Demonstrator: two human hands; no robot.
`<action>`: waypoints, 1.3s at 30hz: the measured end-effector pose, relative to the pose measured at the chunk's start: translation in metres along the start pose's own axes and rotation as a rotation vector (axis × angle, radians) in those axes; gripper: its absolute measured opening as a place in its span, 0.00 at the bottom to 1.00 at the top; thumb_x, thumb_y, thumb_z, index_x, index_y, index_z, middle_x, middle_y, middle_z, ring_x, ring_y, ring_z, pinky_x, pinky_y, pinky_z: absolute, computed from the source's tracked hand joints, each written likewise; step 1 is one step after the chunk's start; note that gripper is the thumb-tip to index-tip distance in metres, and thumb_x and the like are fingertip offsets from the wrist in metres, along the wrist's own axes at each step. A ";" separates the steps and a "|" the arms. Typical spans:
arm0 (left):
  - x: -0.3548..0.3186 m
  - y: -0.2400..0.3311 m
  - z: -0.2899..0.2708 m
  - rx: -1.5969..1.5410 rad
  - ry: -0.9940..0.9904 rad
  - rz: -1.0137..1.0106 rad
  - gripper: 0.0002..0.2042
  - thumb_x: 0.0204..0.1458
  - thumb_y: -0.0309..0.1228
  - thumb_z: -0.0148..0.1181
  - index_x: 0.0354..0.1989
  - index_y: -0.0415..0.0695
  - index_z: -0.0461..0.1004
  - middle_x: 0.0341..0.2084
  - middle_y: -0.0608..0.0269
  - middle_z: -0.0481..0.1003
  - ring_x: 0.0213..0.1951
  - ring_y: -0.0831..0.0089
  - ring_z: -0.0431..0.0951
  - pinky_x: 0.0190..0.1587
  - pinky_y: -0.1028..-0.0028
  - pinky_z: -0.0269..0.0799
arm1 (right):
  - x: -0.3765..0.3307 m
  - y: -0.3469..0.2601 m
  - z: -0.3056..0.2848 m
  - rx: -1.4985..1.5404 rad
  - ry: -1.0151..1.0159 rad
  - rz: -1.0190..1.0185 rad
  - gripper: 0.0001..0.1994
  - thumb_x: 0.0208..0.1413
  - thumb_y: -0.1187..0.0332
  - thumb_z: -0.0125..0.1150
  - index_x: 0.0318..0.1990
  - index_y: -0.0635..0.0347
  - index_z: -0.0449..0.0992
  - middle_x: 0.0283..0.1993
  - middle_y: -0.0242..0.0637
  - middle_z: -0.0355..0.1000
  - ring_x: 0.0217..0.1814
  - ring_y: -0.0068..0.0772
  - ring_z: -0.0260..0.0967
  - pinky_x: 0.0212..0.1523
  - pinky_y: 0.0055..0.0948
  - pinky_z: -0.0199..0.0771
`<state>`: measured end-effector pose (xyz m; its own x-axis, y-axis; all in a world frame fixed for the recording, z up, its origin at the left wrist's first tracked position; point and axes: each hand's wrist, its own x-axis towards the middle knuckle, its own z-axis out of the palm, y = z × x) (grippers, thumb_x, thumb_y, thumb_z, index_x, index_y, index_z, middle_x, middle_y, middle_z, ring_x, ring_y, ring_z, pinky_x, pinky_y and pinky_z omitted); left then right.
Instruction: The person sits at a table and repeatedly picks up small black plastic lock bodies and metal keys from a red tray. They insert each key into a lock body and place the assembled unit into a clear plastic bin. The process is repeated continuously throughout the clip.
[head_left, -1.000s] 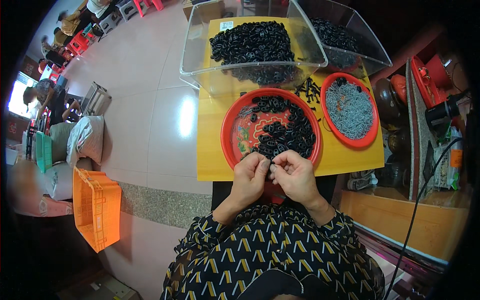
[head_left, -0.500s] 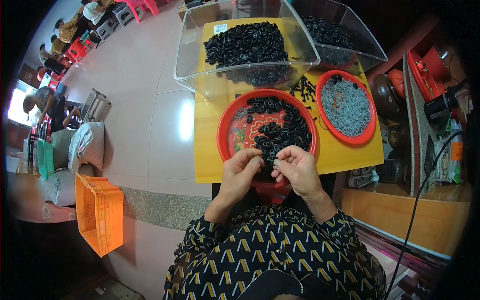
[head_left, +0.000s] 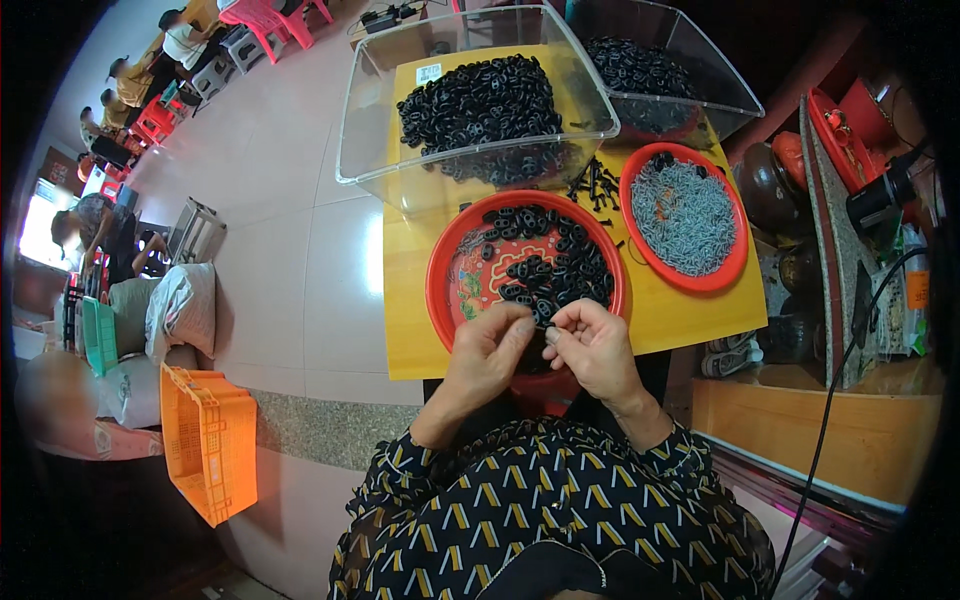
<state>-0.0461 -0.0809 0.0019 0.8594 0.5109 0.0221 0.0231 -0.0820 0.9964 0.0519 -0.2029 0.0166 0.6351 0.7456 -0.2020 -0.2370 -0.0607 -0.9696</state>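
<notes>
While small black oval pieces (head_left: 583,265) lie in the round red plastic tray (head_left: 439,285), the left hand (head_left: 485,347) and right hand (head_left: 596,352) are over its near edge; I cannot tell if either grip pinches anything.

The yellow tabletop (head_left: 405,300) bears a clear bin (head_left: 400,172) at eleven o'clock, loose black screws (head_left: 596,182) near centre, a red dish (head_left: 738,250) at three, a red basin (head_left: 437,290) at seven; seemingly another bin (head_left: 738,112) at one.

Blown-out window (head_left: 43,225) at left; glare on the tiled floor (head_left: 318,245); curved, blackened fisheye edges
</notes>
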 end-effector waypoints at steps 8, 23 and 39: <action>0.073 -0.018 -0.020 0.782 -0.053 0.431 0.13 0.37 0.19 0.57 0.35 0.40 0.73 0.27 0.54 0.68 0.32 0.57 0.69 0.36 0.64 0.65 | 0.002 0.004 -0.013 0.051 0.029 -0.007 0.03 0.49 0.79 0.53 0.31 0.66 0.67 0.24 0.32 0.67 0.23 0.18 0.68 0.21 0.15 0.69; 0.028 -0.010 -0.015 -0.206 -0.076 -0.039 0.06 0.45 0.18 0.56 0.33 0.36 0.70 0.30 0.67 0.73 0.32 0.82 0.71 0.36 0.81 0.67 | 0.008 0.005 -0.010 0.331 -0.070 0.047 0.07 0.51 0.77 0.51 0.38 0.68 0.67 0.26 0.34 0.67 0.26 0.19 0.67 0.25 0.15 0.67; -0.008 -0.013 -0.023 -0.642 -0.187 -0.145 0.13 0.44 0.18 0.57 0.40 0.35 0.67 0.30 0.61 0.74 0.33 0.76 0.74 0.37 0.78 0.72 | 0.006 -0.004 0.013 0.368 -0.139 0.108 0.06 0.50 0.77 0.52 0.35 0.68 0.68 0.26 0.35 0.68 0.25 0.19 0.66 0.24 0.15 0.67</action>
<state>-0.0653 -0.0639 -0.0096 0.9455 0.3177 -0.0720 -0.1139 0.5295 0.8406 0.0469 -0.1899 0.0208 0.4928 0.8321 -0.2544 -0.5602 0.0796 -0.8245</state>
